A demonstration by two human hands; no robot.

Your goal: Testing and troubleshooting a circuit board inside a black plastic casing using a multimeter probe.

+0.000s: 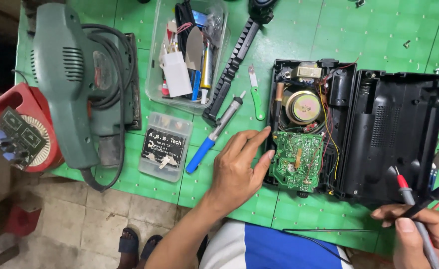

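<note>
The left hand point(239, 169), fingers spread, steadied the circuit board point(297, 160) (radio point(359, 129) opened); the right hand point(421, 234) pinched a test probe point(411, 204), probing likely due.

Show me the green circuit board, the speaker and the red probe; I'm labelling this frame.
green circuit board point(297, 159), head view, board's middle.
speaker point(303, 106), head view, its round centre.
red probe point(404, 187), head view, red collar.
</note>
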